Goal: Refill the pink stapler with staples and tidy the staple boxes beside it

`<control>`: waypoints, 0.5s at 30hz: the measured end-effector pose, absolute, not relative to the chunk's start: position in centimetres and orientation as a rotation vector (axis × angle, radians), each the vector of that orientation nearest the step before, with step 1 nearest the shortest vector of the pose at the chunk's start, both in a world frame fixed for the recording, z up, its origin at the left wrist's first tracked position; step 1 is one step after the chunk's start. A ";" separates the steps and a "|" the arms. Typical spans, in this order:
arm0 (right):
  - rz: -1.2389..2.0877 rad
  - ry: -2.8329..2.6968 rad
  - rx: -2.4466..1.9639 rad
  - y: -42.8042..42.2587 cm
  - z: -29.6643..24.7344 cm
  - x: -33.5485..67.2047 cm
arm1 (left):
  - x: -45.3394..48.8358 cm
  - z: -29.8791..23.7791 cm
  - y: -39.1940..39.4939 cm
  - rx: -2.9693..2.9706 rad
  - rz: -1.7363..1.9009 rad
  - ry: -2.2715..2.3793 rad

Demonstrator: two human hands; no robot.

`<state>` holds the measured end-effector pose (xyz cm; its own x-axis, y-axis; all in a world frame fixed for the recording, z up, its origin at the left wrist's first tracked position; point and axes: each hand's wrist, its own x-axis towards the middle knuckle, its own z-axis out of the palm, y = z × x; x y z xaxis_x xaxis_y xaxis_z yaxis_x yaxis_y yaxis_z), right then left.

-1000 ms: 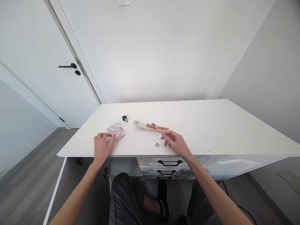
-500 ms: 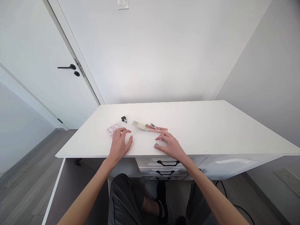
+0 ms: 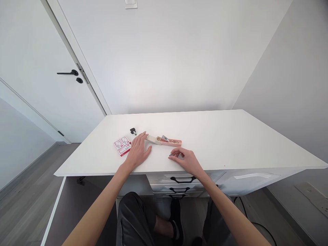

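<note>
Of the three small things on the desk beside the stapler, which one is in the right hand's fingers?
The small grey staple strip, pinched in the right hand. The red-and-white staple box and the little black piece lie apart, left of the opened stapler.

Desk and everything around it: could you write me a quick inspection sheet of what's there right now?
Surface: white desk, drawers with black handles below.
Job's things: opened pink-and-cream stapler; small staple strip; red-and-white staple boxes.
Clutter: small black object beside the boxes.
Hands: left hand flat, fingertips at the stapler's cream end; right hand pinching the staple strip.
Cables: dark cable on the floor, right.
Surroundings: white door with black handle, grey walls, wood floor.
</note>
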<state>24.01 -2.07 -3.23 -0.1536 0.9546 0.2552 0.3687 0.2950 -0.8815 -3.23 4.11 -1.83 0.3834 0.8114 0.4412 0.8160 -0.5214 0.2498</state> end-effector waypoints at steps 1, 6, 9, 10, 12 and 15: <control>0.857 -1.678 -1.207 -2.1 -3.2 24.0 | -3.2 -1.9 4.1 -2.609 -0.831 -1.539; 0.901 -1.579 -1.208 -2.2 -3.2 24.3 | -3.1 -2.0 4.1 -2.612 -0.781 -1.630; 0.921 -1.529 -1.204 -2.1 -3.4 24.5 | -3.1 -2.0 4.1 -2.617 -0.734 -1.677; 0.924 -1.519 -1.201 -2.0 -3.5 24.5 | -3.0 -2.0 4.1 -2.623 -0.719 -1.685; 0.927 -1.501 -1.198 -1.9 -3.8 24.6 | -3.0 -2.0 4.1 -2.633 -0.693 -1.687; 0.934 -1.491 -1.213 -1.8 -4.0 24.6 | -3.0 -2.0 4.0 -2.644 -0.661 -1.671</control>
